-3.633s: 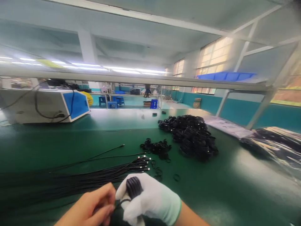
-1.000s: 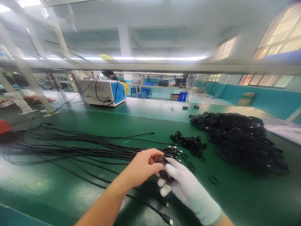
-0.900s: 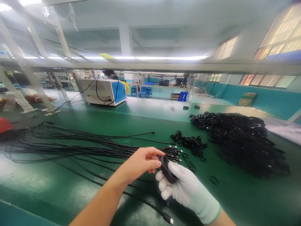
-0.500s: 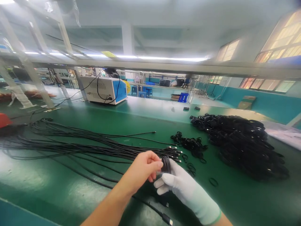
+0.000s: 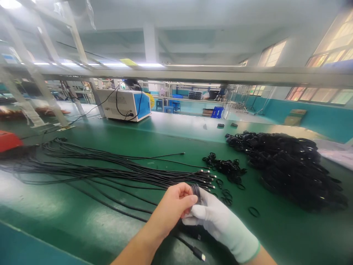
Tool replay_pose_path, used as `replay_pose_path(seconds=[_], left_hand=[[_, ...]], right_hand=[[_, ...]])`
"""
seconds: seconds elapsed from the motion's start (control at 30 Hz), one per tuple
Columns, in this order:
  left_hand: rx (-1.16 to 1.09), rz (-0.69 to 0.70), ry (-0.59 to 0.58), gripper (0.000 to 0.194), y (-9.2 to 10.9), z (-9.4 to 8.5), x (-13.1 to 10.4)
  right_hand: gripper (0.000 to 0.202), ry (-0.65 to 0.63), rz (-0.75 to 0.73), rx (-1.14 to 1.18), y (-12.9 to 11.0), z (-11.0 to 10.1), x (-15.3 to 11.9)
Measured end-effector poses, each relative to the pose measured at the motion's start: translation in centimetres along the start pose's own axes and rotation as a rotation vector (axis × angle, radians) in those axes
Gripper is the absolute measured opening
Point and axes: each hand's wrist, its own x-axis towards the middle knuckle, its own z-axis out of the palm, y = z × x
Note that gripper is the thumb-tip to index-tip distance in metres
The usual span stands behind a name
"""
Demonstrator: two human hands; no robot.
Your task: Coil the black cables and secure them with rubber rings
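Note:
A black cable [image 5: 196, 191] is wound into a small tight coil between my two hands. My bare left hand [image 5: 176, 202] pinches the coil's near side with thumb and fingers. Around its right side curl the fingers of my right hand [image 5: 213, 211], which wears a white glove. Below my hands, a cable plug [image 5: 199, 253] with a bright metal tip lies on the green table. Just beyond them, a bundle of straight black cables [image 5: 132, 175] stretches left, its metal tips gathered near my left hand.
Small black bands [image 5: 227, 169] lie in a loose heap, with a single band [image 5: 254, 212] nearer me. A large pile of black coiled cables [image 5: 289, 173] covers the table's right. A white and blue machine [image 5: 127, 105] stands at the back, and a red object [image 5: 9, 141] sits far left.
My left hand has moved right and closed in over the coil, covering more of it. The whole view has shifted slightly.

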Motion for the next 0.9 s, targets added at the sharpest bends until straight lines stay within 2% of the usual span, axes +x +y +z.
replay_pose_path(seconds=[0.2,0.3,0.4,0.5,0.57,0.7,0.8,0.9], left_hand=[[-0.048,0.015,-0.008,0.015,-0.1,0.0,0.1],[0.082,0.009,0.005,0.015,0.0,-0.5,0.1],[0.365,0.146,0.167,0.009,0.6,-1.0,-0.1],[0.641,0.376,0.246,0.031,0.6,-0.9,-0.3],[0.732,0.454,0.264,0.034,0.1,-0.7,-0.3],[0.725,0.481,0.377,0.029,-1.2,-0.2,0.2],[0.736,0.503,0.389,0.033,-1.4,0.0,0.8],[0.76,0.504,0.369,0.033,-0.8,-0.3,1.2]], right_hand=[[0.049,-0.007,0.052,0.065,0.2,-0.2,-0.1],[0.041,-0.009,0.038,0.082,0.3,-0.3,-0.1],[0.037,-0.095,0.063,0.182,0.3,-0.3,-0.3],[0.045,-0.13,0.089,0.214,0.4,-0.1,-0.5],[0.044,-0.127,0.091,0.207,0.5,0.0,-0.6],[0.034,-0.111,0.044,0.214,0.8,0.4,-0.5],[0.03,-0.079,-0.04,0.186,1.0,0.7,-0.2],[0.032,-0.062,-0.042,0.218,1.2,0.6,-0.1]])
